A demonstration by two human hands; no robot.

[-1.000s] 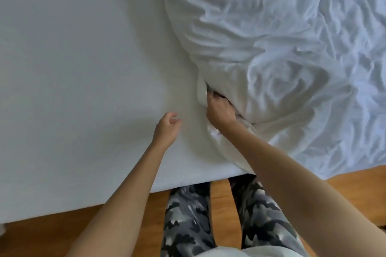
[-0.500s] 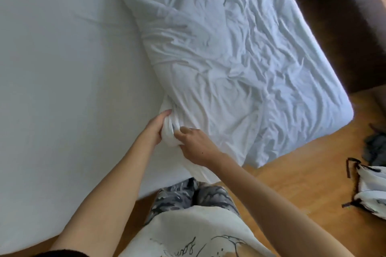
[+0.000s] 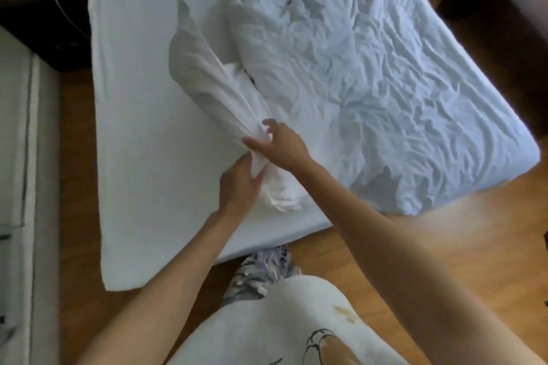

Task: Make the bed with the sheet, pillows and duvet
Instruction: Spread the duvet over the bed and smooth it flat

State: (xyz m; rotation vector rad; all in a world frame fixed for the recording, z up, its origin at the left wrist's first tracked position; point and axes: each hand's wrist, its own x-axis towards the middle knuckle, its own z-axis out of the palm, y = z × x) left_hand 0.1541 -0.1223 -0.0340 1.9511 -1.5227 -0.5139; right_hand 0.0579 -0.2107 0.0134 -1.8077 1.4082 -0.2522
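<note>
Since half a second ago the bunched edge of the duvet (image 3: 341, 74) has been lifted off the bed (image 3: 139, 127), so that a twisted fold of white cloth now stands up from the hands toward the bed's middle, and far more of the room shows around the bed. In the head view, the left hand (image 3: 238, 187) has its grip closed around the gathered cloth from below, near the bed's near edge. The right hand (image 3: 280, 144) lies just above it on the same bunch; its thumb and fingers look spread rather than curled, and the blur leaves it unclear whether it pinches the cloth or only touches it. The rest of the duvet lies crumpled over the right half of the bed, reaching the far edge and the near right corner. The left half shows the smooth white sheet (image 3: 130, 62), drawn over the left edge. The bed sits on a wooden floor (image 3: 444, 231), and patterned leggings (image 3: 258, 272) show below the near edge.
</note>
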